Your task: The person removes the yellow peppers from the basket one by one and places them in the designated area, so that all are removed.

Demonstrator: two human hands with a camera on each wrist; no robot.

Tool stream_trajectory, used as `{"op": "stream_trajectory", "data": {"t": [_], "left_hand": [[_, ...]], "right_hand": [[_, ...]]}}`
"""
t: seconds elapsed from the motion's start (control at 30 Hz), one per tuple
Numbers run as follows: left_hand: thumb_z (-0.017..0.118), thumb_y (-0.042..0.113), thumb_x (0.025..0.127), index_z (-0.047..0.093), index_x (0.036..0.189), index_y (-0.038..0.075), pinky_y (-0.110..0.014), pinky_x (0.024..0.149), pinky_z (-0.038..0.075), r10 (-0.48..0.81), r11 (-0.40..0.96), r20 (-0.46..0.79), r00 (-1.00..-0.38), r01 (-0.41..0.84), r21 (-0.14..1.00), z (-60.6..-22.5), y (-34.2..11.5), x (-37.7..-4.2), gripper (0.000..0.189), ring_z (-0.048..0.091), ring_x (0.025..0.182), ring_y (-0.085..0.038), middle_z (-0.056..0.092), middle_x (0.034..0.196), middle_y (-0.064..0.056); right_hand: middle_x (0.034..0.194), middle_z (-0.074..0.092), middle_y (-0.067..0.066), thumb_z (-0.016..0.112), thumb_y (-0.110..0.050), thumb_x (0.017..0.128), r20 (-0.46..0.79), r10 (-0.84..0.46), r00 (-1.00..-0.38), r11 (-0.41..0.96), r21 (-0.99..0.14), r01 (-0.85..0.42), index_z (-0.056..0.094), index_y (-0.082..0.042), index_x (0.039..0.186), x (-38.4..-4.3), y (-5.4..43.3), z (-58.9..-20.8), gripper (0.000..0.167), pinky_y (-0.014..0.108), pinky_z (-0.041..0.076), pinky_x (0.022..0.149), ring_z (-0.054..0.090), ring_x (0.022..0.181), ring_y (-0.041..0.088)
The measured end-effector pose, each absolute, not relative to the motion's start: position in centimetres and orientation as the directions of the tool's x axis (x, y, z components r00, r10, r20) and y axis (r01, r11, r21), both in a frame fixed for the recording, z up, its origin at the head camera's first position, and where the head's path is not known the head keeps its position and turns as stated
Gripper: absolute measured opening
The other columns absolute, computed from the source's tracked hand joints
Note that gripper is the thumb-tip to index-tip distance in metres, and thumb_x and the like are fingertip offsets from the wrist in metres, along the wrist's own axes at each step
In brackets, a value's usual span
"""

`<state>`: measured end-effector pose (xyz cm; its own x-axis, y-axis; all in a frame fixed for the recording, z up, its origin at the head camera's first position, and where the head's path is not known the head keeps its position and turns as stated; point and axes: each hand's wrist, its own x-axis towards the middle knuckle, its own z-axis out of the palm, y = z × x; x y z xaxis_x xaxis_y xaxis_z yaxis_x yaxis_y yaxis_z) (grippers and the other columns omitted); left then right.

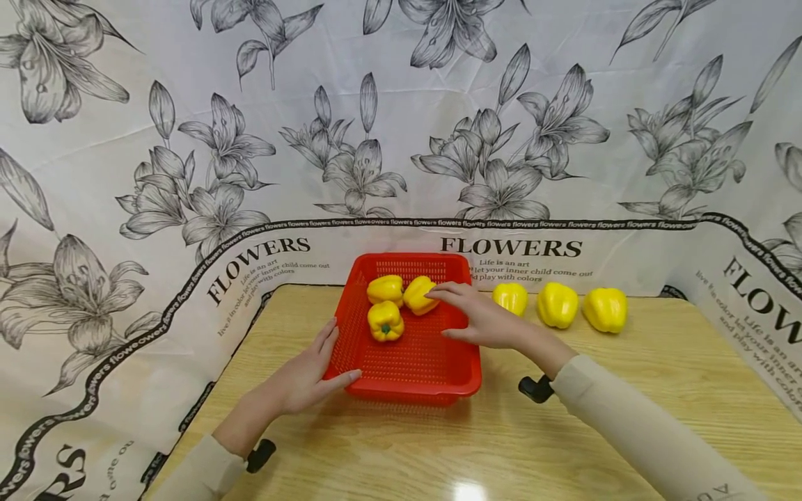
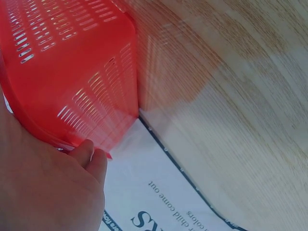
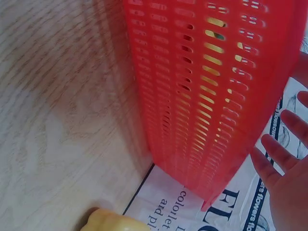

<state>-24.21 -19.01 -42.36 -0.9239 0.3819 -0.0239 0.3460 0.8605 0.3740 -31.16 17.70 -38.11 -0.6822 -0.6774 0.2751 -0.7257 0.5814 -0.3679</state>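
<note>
A red perforated plastic basket (image 1: 401, 383) stands on the table. Inside, three yellow bell peppers (image 1: 386, 321) sit toward its back left. My left hand (image 1: 297, 383) holds the basket's near-left corner, its fingers along the left rim and the thumb at the front rim. In the left wrist view, bent fingertips (image 2: 97, 161) meet the rim from outside. My right hand (image 1: 479, 319) reaches over the right rim, fingers spread and nothing in its grasp. Its fingertips overlap the right-hand pepper (image 1: 418, 296) in the head view.
Right of the basket, three more yellow bell peppers (image 1: 557, 305) line up along the back of the wood-grain table (image 1: 626, 390). One pepper (image 3: 113, 221) shows low in the right wrist view. Behind hangs a white cloth (image 1: 388, 181) with a flower print.
</note>
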Motion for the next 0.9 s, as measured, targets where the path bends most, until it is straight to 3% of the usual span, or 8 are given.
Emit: {"op": "stream_trajectory", "data": {"t": [0.63, 0.9], "left_hand": [[0.046, 0.076, 0.094, 0.009, 0.164, 0.004, -0.049, 0.119, 0.034, 0.391, 0.854, 0.000, -0.920, 0.363, 0.374, -42.4, -18.9, -24.2, 0.107, 0.030, 0.151, -0.033, -0.004, 0.173, -0.004], [0.045, 0.077, 0.094, 0.009, 0.164, 0.003, -0.049, 0.118, 0.036, 0.394, 0.855, 0.000, -0.919, 0.366, 0.369, -42.3, -19.0, -24.2, 0.108, 0.031, 0.150, -0.035, -0.004, 0.173, -0.006]], "right_hand": [[0.153, 0.044, 0.011, 0.083, -0.020, 0.087, 0.214, -0.730, -0.650, 0.586, -0.294, -0.755, 0.045, -0.013, 0.155, -34.0, 14.3, -39.8, 0.078, 0.049, 0.049, 0.104, 0.045, 0.138, 0.030], [0.159, 0.039, 0.014, 0.082, -0.019, 0.087, 0.122, -0.768, -0.629, 0.593, -0.234, -0.770, 0.042, -0.014, 0.157, -35.2, 13.0, -40.5, 0.080, 0.054, 0.044, 0.109, 0.044, 0.141, 0.033]]}}
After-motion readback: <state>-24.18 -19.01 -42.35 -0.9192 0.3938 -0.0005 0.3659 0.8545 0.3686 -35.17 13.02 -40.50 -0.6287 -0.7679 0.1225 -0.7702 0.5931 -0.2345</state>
